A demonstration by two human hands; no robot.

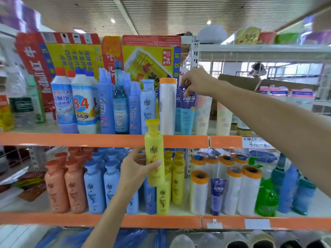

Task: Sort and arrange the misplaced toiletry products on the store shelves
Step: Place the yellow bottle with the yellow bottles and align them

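**shelfrat:** ok, fingers first. The left hand (pixel 136 169) has its fingers (pixel 154 164) curled round the lower body of a yellow bottle (pixel 154 153), thumb on the near side. It's held upright in front of the orange edge of the upper shelf (pixel 71 139), right above the row of yellow bottles (pixel 176 178) on the lower shelf (pixel 100 221). The right hand (pixel 194 81) is up top, fingers pinching the crimped top end of a dark blue tube (pixel 187 111) that stands cap down on the upper shelf, next to a white roll with an orange cap (pixel 167 104).

**aisle9:** how do you reckon they'll handle?

**shelfrat:** Bottle looks like smooth hard plastic, so probably a bit slippery, and some weight if it's full. Grabbing it at the waist like that seems sensible, the narrow neck would work too. The tube is soft, I'd guess light and squishy, so the flat crimped end is the spot to pinch, not the belly.

**aisle9:** any strays left?

**shelfrat:** One matching tube (pixel 217 194) sits among the white rolls (pixel 231 187) on the lower shelf. Looks misplaced to me.
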